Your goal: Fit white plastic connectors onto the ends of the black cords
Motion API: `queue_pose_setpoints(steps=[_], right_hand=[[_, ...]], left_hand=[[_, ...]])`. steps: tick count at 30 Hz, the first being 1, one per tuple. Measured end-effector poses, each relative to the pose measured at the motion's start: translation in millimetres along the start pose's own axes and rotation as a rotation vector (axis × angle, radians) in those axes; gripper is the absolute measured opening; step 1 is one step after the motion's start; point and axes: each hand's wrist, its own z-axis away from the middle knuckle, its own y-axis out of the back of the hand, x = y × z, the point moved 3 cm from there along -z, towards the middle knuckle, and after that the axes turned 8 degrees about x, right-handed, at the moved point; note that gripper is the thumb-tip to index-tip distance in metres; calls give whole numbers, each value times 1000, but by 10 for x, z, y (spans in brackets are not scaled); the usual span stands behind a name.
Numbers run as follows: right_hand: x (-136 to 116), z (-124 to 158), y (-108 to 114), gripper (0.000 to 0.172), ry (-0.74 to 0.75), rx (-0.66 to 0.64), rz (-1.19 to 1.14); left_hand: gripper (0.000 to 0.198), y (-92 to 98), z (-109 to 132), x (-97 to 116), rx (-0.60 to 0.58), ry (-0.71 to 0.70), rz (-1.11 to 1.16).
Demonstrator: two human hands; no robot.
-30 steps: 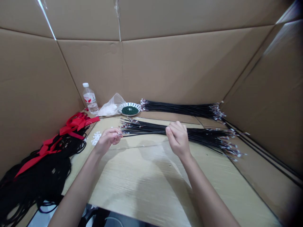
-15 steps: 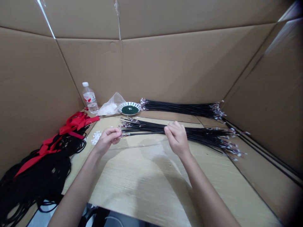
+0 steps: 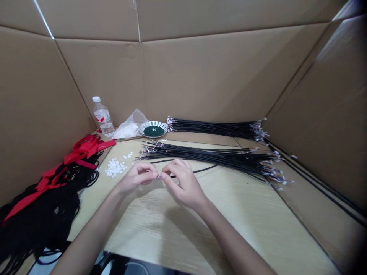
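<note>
A single black cable (image 3: 205,169) runs out of the front bundle of black cables (image 3: 212,154) toward the left. Near its thin wire end, my right hand (image 3: 183,182) is closed on it, thumb and fingers together. My left hand (image 3: 140,176) pinches the fine wires at the tip, fingertips almost touching those of the right. Whether a small part sits between the fingertips is too small to tell. Just left of my left hand lies a loose pile of small white connectors (image 3: 115,167).
Behind are a patterned plate (image 3: 141,130) of dark green bits, a plastic bag (image 3: 127,128), a water bottle (image 3: 103,117) and another cable bundle (image 3: 212,128). Black cords (image 3: 43,214) with red ribbon (image 3: 86,147) lie left. Cardboard walls (image 3: 229,72) surround the table (image 3: 149,233).
My right hand has moved left, from the middle of the bundle to beside my left hand. The cable's end has been drawn forward off the bundle. The view has shifted slightly.
</note>
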Motion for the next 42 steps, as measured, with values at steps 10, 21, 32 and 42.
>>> queue_pose_setpoints(steps=[10, 21, 32, 42], right_hand=[[32, 19, -75, 9, -178, -55, -157], [51, 19, -99, 8, -221, -74, -206], [48, 12, -94, 10, -249, -71, -287], [86, 9, -64, 12, -427, -112, -474]], left_hand=[[16, -82, 40, 143, -6, -76, -169], [15, -46, 32, 145, 32, -153, -199], [19, -48, 20, 127, 43, -67, -155], [20, 28, 6, 57, 71, -52, -43]])
